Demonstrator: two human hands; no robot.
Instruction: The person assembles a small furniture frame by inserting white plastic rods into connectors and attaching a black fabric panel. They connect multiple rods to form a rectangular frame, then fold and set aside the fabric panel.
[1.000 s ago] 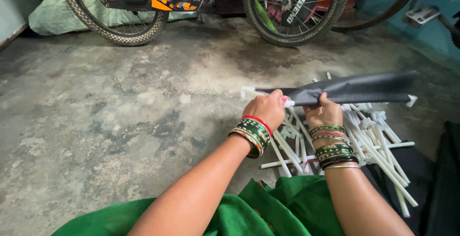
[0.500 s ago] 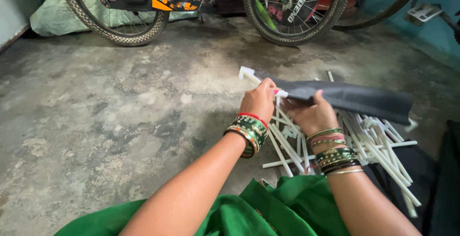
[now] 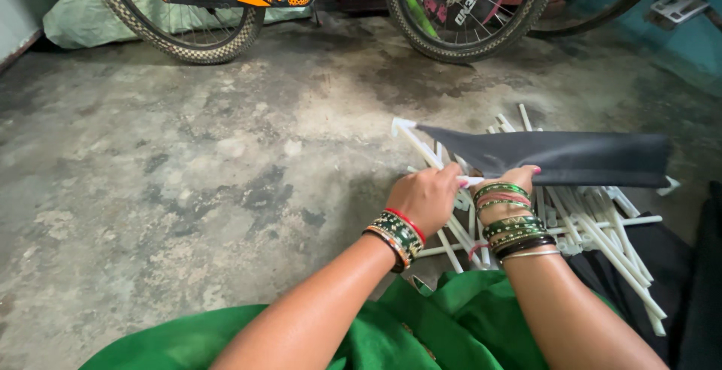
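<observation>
While both hands grip white stick (image 3: 421, 147), dark sleeve (image 3: 556, 157) now lower, flatter; left hand (image 3: 426, 198), right hand (image 3: 511, 182) dropped.

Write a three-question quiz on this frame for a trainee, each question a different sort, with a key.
1. True or false: the left hand holds a white stick that sticks out of the dark sleeve.
2. Multiple choice: where does the pile of white sticks lie? A) on a table B) on the concrete floor C) in a basket
3. Short answer: what stands along the far edge of the floor?

Key
1. True; the right hand grips the sleeve's near end.
2. B
3. Bicycles; one tyre at the left and another wheel near the middle show.
</observation>
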